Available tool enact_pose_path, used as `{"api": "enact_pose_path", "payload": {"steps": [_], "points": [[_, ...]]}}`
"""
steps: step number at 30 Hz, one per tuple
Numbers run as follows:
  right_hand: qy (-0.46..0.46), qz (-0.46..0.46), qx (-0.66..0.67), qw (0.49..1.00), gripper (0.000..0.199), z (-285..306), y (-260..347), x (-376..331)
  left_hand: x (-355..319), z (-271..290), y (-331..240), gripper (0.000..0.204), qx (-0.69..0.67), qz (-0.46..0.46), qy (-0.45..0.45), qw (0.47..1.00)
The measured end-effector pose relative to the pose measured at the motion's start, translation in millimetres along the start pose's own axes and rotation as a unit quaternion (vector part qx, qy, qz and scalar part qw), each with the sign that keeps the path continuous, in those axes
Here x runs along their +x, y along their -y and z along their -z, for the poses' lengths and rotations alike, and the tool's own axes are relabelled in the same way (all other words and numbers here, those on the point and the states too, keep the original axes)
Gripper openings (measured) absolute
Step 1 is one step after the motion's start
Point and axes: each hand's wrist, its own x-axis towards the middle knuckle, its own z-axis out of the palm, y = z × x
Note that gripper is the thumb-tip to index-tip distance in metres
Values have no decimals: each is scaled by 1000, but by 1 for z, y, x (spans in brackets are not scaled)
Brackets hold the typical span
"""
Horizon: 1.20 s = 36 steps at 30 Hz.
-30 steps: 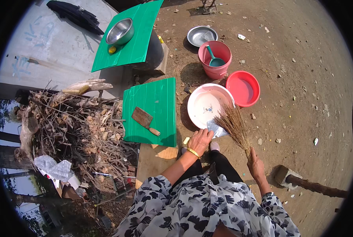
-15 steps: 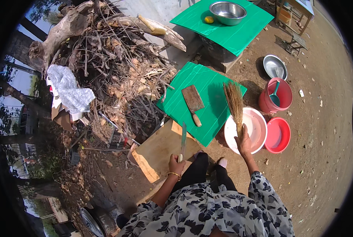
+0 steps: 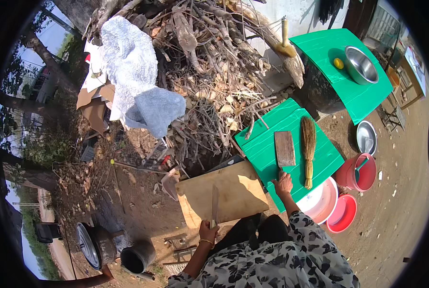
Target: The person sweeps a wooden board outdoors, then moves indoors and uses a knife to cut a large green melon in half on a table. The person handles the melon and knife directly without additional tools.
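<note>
My left hand (image 3: 208, 232) is closed around the handle of a long, narrow knife (image 3: 215, 201). Its blade points away from me over a wooden board (image 3: 241, 196). On a green sheet (image 3: 260, 129) to the right lies a cleaver (image 3: 285, 148) with a wide, brownish blade. My right hand (image 3: 284, 185) is at the cleaver's near end, its fingers closed around the handle and covering most of it. Just right of the cleaver, a straw hand brush (image 3: 308, 151) rests on the sheet, bristles pointing away, with no hand on it.
Right of the sheet stand a white basin (image 3: 320, 204), a red basin (image 3: 344, 213) and a pink bucket (image 3: 342, 175). A heap of branches (image 3: 214, 81) rises ahead. Grey-white towels (image 3: 128, 53) hang at left. A metal bowl (image 3: 361, 65) sits on another green sheet (image 3: 330, 48).
The straw brush has gone from my right hand onto the green sheet. My right hand has moved to the cleaver's handle. The view has swung left; the knife stays in my left hand.
</note>
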Motion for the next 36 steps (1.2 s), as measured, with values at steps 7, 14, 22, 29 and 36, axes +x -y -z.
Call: {"api": "enact_pose_path", "payload": {"steps": [7, 14, 22, 29, 36], "points": [[-26, -9, -27, 999, 50, -34, -17, 33, 17, 23, 5, 36, -5, 37, -28, 999], [9, 158, 88, 983, 37, 51, -4, -3, 7, 24, 19, 34, -93, 60, -92, 990], [292, 180, 104, 934, 40, 162, 78, -91, -1, 4, 57, 38, -161, 99, -144, 971], [220, 500, -16, 838, 51, 154, 218, -21, -24, -17, 66, 40, -221, 65, -203, 952], [55, 579, -53, 812, 49, 82, 350, 126, -53, -28, 64, 39, -279, 133, -244, 919]]}}
